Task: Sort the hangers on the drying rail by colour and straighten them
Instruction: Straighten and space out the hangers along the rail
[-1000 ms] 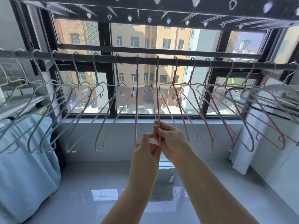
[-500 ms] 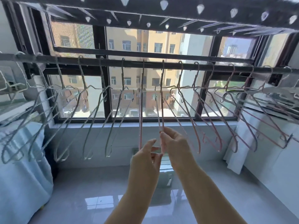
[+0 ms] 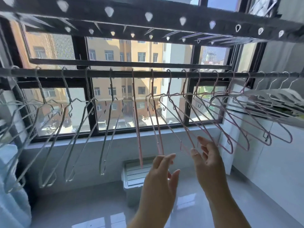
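A dark drying rail runs across in front of the window. Several grey hangers hang on its left part, several pink hangers from the middle to the right, and white hangers at the far right. Two pink hangers in the middle hang edge-on and straight. My left hand is open, its fingertips just under the lower end of one of them. My right hand is open with spread fingers, beside the lower corner of a slanted pink hanger.
An overhead rack bar with drop-shaped holes crosses above the rail. A white slatted box stands on the glossy floor under the window. Pale blue fabric hangs at the left edge. A white wall closes the right side.
Both hands let go of the middle pink hanger they pinched. My right hand moved right to the slanted pink hanger. The view tilted upward.
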`<state>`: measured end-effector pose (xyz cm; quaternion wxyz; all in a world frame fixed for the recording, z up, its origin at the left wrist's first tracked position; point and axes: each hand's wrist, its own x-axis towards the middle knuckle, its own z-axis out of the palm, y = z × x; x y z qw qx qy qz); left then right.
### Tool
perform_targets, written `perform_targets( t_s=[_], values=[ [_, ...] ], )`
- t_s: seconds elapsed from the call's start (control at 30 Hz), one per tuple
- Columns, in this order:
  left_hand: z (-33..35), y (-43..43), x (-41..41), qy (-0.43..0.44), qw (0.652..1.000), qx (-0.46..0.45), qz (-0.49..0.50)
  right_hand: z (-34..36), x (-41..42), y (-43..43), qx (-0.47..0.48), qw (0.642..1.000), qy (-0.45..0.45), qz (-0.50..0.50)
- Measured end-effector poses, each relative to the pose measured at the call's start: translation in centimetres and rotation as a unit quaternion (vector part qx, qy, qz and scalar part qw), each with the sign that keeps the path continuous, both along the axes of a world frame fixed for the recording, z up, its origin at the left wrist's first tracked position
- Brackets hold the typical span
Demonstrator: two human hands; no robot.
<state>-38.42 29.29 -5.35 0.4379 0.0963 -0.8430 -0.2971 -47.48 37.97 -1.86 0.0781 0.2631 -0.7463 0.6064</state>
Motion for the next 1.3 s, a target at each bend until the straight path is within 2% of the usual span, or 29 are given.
perform_targets(
  t_s=[0.1,0.3,0.47,0.53,0.63,0.7,0.93,1.1,1.3],
  values=[
    [0.0,0.9,-1.2,-0.031,0.998,0.035,-0.03,0.4,-0.8,-0.3,0.006,0.997,-0.057,0.043],
    [-0.6,1.8,-4.0,-0.062,0.993,0.097,0.004,0.0,-3.1,-0.2,-0.029,0.974,-0.155,0.162],
    [-1.2,2.3,-6.7,-0.03,0.988,0.142,0.046,0.0,-5.2,-0.5,0.009,0.959,-0.168,0.228],
    [-1.6,2.5,-7.4,-0.013,0.988,0.139,0.071,0.2,-5.8,-0.7,0.025,0.953,-0.162,0.255],
    [-2.0,3.0,-8.4,0.035,0.985,0.129,0.111,0.7,-6.6,-1.3,0.006,0.93,-0.202,0.306],
    [-1.9,3.5,-8.9,0.058,0.982,0.121,0.132,0.6,-6.9,-1.8,-0.015,0.921,-0.227,0.317],
    [-1.2,4.2,-10.1,0.057,0.98,0.086,0.172,0.1,-7.5,-1.9,-0.073,0.898,-0.263,0.344],
    [-1.3,4.3,-10.4,0.043,0.977,0.082,0.19,0.0,-7.7,-2.2,-0.098,0.901,-0.262,0.331],
    [-1.6,4.4,-10.0,0.023,0.975,0.113,0.188,-0.1,-7.4,-2.3,-0.083,0.911,-0.241,0.326]
  ],
)
